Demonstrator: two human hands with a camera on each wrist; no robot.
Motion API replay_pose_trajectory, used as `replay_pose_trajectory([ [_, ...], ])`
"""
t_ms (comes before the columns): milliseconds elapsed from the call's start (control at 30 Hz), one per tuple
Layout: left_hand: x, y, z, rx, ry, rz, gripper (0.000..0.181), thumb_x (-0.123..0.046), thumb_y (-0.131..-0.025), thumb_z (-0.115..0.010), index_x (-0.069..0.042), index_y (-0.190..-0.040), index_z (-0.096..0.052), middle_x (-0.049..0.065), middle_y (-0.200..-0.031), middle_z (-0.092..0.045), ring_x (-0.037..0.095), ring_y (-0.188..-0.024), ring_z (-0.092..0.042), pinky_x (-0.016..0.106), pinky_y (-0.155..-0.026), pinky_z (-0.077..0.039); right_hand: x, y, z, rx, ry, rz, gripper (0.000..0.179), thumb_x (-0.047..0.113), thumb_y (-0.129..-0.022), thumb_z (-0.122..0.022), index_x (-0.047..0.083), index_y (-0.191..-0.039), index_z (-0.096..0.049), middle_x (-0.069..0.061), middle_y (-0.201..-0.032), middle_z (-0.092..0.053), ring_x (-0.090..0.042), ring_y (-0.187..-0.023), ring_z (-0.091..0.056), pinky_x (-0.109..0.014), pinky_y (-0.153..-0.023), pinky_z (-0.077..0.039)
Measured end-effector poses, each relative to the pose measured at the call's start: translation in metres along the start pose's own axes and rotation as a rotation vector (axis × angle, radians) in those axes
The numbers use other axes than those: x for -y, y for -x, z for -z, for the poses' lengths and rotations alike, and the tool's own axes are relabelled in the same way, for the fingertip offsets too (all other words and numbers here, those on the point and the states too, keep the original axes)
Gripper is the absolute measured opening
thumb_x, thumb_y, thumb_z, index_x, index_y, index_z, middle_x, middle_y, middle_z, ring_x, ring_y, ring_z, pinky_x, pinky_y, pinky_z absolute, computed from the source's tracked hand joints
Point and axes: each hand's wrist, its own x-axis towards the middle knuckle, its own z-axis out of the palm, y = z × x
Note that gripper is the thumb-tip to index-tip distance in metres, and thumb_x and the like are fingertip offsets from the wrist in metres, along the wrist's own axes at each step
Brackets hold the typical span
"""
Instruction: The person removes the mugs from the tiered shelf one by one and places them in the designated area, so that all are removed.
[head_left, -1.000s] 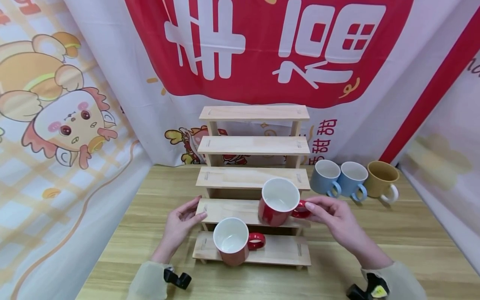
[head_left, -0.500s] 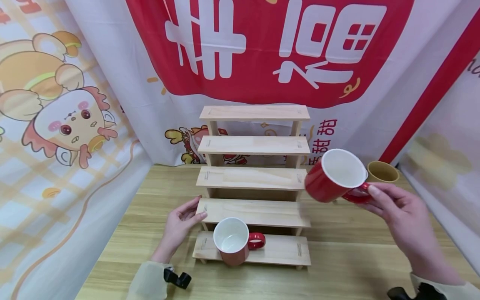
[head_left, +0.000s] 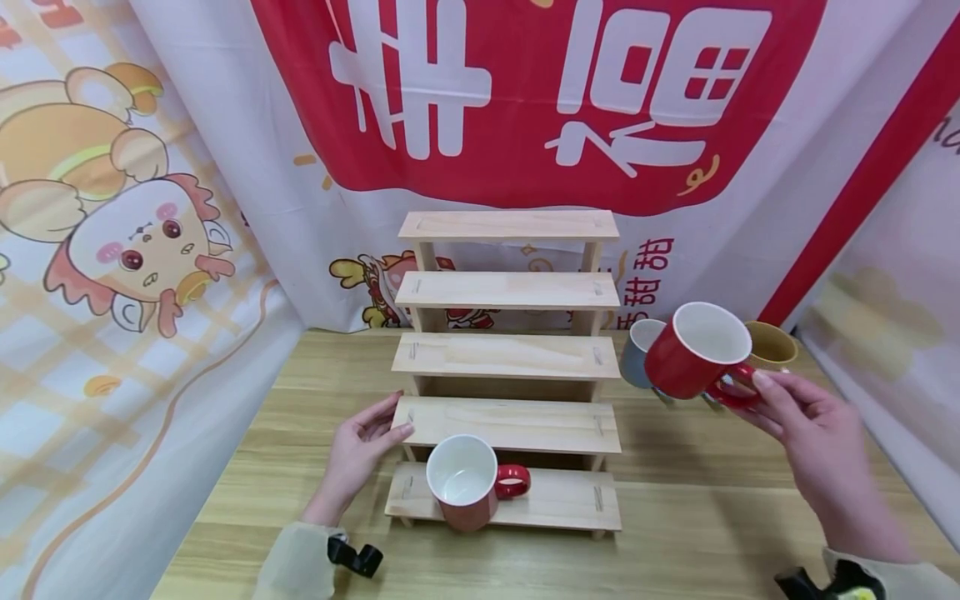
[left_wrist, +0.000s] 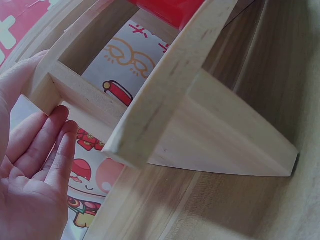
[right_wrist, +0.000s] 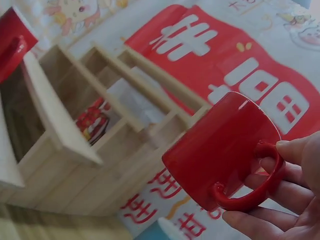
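My right hand (head_left: 817, 450) holds a red mug (head_left: 678, 367) with a white inside by its handle. The mug is in the air right of the stepped wooden shelf (head_left: 502, 357), tilted, in front of the mugs at the back. In the right wrist view, thumb and fingers grip the handle of this red mug (right_wrist: 220, 150). My left hand (head_left: 360, 450) holds the left end of the second step from the bottom. The left wrist view shows the thumb and fingers of the left hand (left_wrist: 37, 175) about that wooden end. A second red mug (head_left: 468, 507) stands on the lowest step, handle to the right.
Behind the held mug stand a light blue mug (head_left: 637, 358) and a tan mug (head_left: 770, 343), both partly hidden. Something blue between them is almost fully covered. A printed cloth (head_left: 360, 217) hangs behind the shelf. The wooden table (head_left: 315, 383) extends around it.
The right hand has lifted the red mug off the second step and carried it to the right, tilting it. The left hand and the other red mug have stayed in place.
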Motion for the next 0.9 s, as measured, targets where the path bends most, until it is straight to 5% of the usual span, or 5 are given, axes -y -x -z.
replay_pose_trajectory([
  [233, 0.0, 0.0, 0.001, 0.003, 0.005, 0.002, 0.068, -0.019, -0.083, -0.087, -0.004, -0.142, -0.056, 0.007, -0.147, -0.055, 0.024, -0.131, -0.053, 0.026, -0.109, -0.042, -0.045, -0.001, 0.0, -0.066, 0.142, -0.085, 0.013, 0.013, -0.1, -0.066, 0.003, -0.105, -0.074, 0.001, -0.098, -0.076, -0.012, -0.087, -0.074, -0.028, -0.074, -0.061],
  [433, 0.0, 0.0, 0.0, -0.001, 0.012, -0.002, 0.067, -0.018, -0.083, -0.086, -0.003, -0.142, -0.057, 0.006, -0.147, -0.055, 0.023, -0.13, -0.054, 0.024, -0.108, -0.042, -0.076, 0.0, -0.002, -0.104, 0.316, -0.17, 0.037, 0.02, -0.101, -0.066, -0.013, -0.118, -0.065, 0.008, -0.094, -0.075, -0.007, -0.082, -0.073, -0.025, -0.072, -0.061],
  [633, 0.002, -0.002, -0.001, -0.006, 0.012, -0.011, 0.066, -0.016, -0.083, -0.086, -0.003, -0.141, -0.057, 0.009, -0.146, -0.055, 0.025, -0.13, -0.055, 0.026, -0.108, -0.043, -0.094, 0.0, -0.001, -0.121, 0.574, -0.25, 0.055, 0.036, -0.103, -0.062, -0.014, -0.126, -0.061, -0.002, -0.096, -0.075, 0.0, -0.08, -0.068, -0.019, -0.07, -0.06],
  [900, 0.003, -0.002, 0.0, -0.008, 0.005, -0.008, 0.067, -0.017, -0.083, -0.086, -0.004, -0.142, -0.057, 0.008, -0.147, -0.055, 0.025, -0.131, -0.053, 0.024, -0.108, -0.042, -0.104, 0.002, -0.005, -0.156, 0.653, -0.268, 0.051, 0.039, -0.102, -0.063, -0.007, -0.122, -0.067, -0.007, -0.099, -0.075, -0.001, -0.081, -0.065, -0.016, -0.068, -0.057],
])
